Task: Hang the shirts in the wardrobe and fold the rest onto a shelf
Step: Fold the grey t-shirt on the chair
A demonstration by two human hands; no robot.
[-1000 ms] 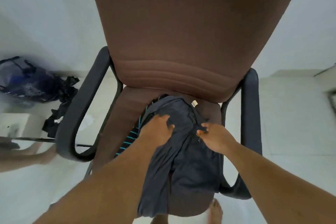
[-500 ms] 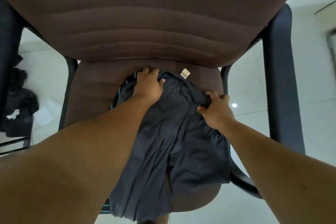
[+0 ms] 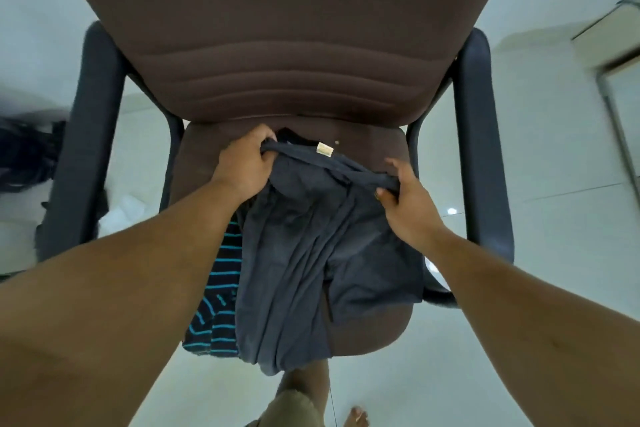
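- The left hand (image 3: 244,163) has its fingers curled tight round the left end of the top edge of a dark grey soft cloth garment (image 3: 298,274); the right hand (image 3: 407,204) pinches the right end of that same edge between thumb and fingers
- The top edge is pulled into a band between the two hands; a small pale tag (image 3: 324,149) sits on it
- The rest of the grey garment lies on the seat of a brown padded chair with black arm rests (image 3: 284,55) and hangs over the seat's front
- A dark shirt with bright blue stripes (image 3: 218,302) lies under the grey garment, on its left side, also on the seat
- A white tiled floor (image 3: 540,218) is all around the chair; a bare foot (image 3: 356,418) stands on it near the front; a dark heap (image 3: 24,152) lies far left, too blurred to tell what it is
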